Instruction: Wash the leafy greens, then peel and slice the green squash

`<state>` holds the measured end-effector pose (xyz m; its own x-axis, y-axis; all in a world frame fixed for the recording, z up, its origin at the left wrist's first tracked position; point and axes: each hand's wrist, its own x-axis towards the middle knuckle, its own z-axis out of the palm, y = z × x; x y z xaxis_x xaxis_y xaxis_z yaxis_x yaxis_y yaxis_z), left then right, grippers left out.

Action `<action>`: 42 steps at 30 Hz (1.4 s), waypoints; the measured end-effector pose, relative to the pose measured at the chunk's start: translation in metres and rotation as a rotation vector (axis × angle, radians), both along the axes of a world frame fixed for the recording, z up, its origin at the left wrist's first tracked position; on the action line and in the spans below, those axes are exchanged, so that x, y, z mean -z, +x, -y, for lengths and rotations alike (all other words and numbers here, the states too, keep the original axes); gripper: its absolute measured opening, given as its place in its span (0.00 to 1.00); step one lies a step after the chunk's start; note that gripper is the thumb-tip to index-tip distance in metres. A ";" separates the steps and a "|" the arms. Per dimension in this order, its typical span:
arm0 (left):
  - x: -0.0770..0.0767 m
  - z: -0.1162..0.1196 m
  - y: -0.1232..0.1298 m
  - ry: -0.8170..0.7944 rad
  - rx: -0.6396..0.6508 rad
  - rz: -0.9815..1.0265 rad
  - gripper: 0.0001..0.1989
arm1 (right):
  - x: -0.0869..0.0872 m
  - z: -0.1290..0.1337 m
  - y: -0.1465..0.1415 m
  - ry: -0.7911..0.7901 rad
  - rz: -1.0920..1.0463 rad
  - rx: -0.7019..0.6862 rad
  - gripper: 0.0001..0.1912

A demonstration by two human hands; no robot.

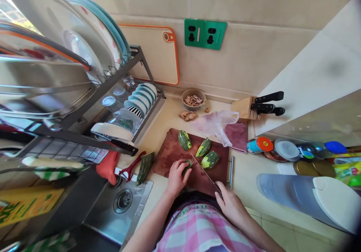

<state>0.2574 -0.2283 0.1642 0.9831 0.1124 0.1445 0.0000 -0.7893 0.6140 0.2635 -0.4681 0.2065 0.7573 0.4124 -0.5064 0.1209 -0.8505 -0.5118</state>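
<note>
My left hand (178, 176) holds a small green squash piece (188, 163) on the reddish-brown cutting board (169, 150), its fingers curled round it. My right hand (229, 199) is closed on the handle of a knife (205, 172), whose blade slants up and left across the board, its tip just right of the held piece. Three dark green squash chunks with yellow-green patches lie beyond my hands: one at the upper left (184, 140), one right of centre (203, 147) and one below that (210, 159). A longer green squash piece (145, 168) rests left of the board.
A red peeler (132, 168) lies by the sink (104, 214). Behind the board are a bowl of chopped food (193, 98), ginger (188, 115) and a plastic bag (217, 124). A knife block (244, 107) and jars (287, 149) stand right; a dish rack (146, 66) stands left.
</note>
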 end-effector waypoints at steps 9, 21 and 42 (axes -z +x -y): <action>0.000 0.000 -0.002 -0.064 -0.020 -0.068 0.12 | 0.008 -0.001 -0.004 -0.003 -0.045 0.064 0.20; -0.007 -0.014 0.002 -0.033 -0.042 -0.086 0.10 | 0.005 0.009 0.009 0.096 -0.075 0.065 0.19; -0.011 0.103 0.073 0.292 0.337 -0.055 0.18 | 0.004 0.094 0.014 0.185 -0.034 0.478 0.22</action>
